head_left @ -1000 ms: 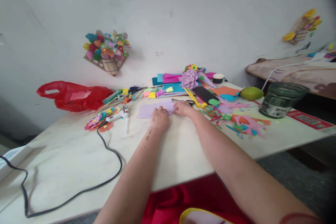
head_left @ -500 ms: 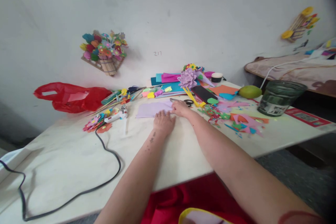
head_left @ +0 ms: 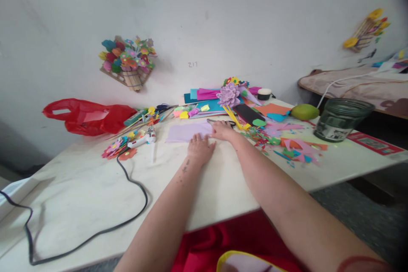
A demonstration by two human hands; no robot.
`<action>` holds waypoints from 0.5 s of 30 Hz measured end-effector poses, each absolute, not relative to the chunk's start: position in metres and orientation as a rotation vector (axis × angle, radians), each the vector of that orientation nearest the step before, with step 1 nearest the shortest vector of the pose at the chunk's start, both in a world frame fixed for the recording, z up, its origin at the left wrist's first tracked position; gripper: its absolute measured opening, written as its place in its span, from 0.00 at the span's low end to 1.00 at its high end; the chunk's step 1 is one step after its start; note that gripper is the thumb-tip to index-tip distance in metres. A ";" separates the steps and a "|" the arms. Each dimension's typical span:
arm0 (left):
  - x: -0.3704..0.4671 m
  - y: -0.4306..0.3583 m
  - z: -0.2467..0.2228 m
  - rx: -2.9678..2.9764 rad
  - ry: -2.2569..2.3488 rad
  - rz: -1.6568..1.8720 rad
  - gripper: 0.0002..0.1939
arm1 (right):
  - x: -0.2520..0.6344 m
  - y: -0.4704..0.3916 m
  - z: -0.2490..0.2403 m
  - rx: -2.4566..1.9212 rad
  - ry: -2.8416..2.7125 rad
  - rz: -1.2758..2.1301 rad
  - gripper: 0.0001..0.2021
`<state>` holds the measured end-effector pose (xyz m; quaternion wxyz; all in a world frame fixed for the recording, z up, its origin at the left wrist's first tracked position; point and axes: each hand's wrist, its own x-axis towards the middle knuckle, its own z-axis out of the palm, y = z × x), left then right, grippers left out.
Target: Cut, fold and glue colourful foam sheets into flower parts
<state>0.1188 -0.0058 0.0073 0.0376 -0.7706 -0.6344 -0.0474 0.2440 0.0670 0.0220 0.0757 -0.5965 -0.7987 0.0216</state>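
While fingers spread, even pressure should prevent creases

The left hand point(head_left: 200, 149) rests loosely spread fingers on the pale-lilac rectangular papery sheet point(head_left: 182, 131), right of the white plastic glue gun point(head_left: 143, 140); whether the right hand point(head_left: 222, 130) pinches, I cannot tell.

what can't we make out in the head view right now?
All head view:
Scissors: middle hidden behind right hand.
Lilac sheet: right end partly covered by right hand.
Jar label: print too small, blurred.
White object: cut off by left picture edge.
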 end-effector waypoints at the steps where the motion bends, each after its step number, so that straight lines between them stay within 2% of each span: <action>1: 0.119 -0.006 0.007 -2.364 -1.942 -0.146 0.31 | 0.245 0.067 0.021 -1.797 -2.396 0.062 0.21; 6: 0.119 -0.007 0.008 -2.351 -1.944 -0.144 0.30 | 0.247 0.070 0.015 -1.822 -2.460 0.117 0.35; 15: 0.119 -0.007 0.010 -2.359 -1.965 -0.134 0.30 | 0.246 0.069 0.015 -1.911 -2.469 0.229 0.32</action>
